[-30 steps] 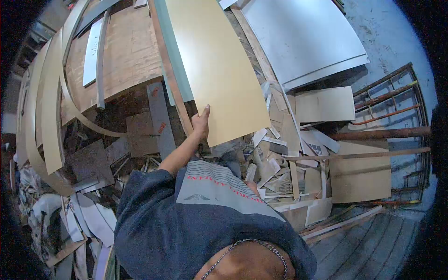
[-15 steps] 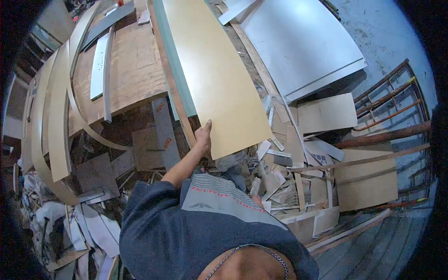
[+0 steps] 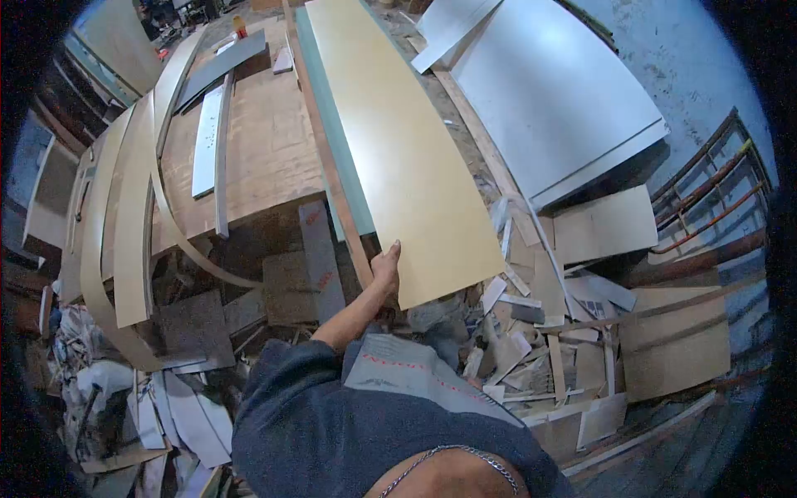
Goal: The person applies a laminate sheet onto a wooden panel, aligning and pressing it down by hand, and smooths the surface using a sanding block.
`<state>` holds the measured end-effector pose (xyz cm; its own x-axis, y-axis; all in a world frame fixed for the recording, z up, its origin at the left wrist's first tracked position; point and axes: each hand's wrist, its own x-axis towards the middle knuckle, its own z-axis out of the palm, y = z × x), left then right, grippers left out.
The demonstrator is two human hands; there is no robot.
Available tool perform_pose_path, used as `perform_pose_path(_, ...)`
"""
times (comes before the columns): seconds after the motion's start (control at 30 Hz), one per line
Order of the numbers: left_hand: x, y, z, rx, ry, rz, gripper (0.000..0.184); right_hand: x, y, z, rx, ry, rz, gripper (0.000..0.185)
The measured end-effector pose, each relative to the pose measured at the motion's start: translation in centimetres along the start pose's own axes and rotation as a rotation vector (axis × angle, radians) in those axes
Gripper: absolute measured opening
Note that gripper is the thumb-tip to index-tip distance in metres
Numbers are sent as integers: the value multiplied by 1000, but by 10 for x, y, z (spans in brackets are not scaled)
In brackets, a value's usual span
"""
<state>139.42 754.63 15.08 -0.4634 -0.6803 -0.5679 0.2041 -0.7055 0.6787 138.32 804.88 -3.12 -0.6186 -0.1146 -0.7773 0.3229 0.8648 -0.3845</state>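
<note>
A long cream-yellow panel (image 3: 423, 174) stretches away from my body, its near end just in front of my shirt. My left hand (image 3: 385, 267) grips its left edge near that end, thumb on top and the other fingers hidden beneath. Beside the panel's left edge lie a green board (image 3: 332, 137) and a narrow wooden strip (image 3: 342, 199). My right hand is hidden behind my shirt front, so its fingers do not show.
A brown wooden table (image 3: 270, 124) at left bears strips and a curved edging band (image 3: 187, 241). White sheets (image 3: 564, 91) are stacked at back right. Offcuts (image 3: 506, 357) litter the floor, and a rusty metal frame (image 3: 714, 183) leans at the right wall.
The whole scene has shifted right and slightly down as my head turned. My left hand keeps its hold on the panel's edge.
</note>
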Motion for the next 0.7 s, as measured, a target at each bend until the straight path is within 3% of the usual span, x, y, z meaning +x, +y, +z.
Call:
perform_pose_path(0.2, 4, -8, -10, 136, 0, 52, 56, 25, 35, 11, -28, -59, 32, 54)
perform_pose_path(0.23, -2, -2, -10, 142, -20, 72, 56, 36, 34, 15, -93, -52, -38, 55)
perform_pose_path(0.3, -9, 9, -6, 497, 32, 177, 57, 53, 10, 24, -31, 26, -64, 53)
perform_pose_path(0.33, -15, 17, 3, 492, 20, 184, 57, 51, -2, 24, 5, 89, -65, 51)
perform_pose_path(0.43, -33, 23, 6, 311, -6, 34, 56, 39, 25, 29, 81, 250, -30, 46)
perform_pose_path(0.47, -27, 25, 2, 400, -20, -22, 52, 36, 44, 28, 217, 90, -165, 41)
perform_pose_path(0.5, -23, 25, -2, 493, -36, -76, 49, 41, 55, 28, 214, 81, -146, 41)
perform_pose_path(0.53, -51, 31, 14, 230, -76, -6, 40, 36, 49, 27, 187, 69, -116, 41)
perform_pose_path(0.7, -65, 33, 15, 401, -115, 135, 34, 11, 17, 19, 80, 41, -49, 42)
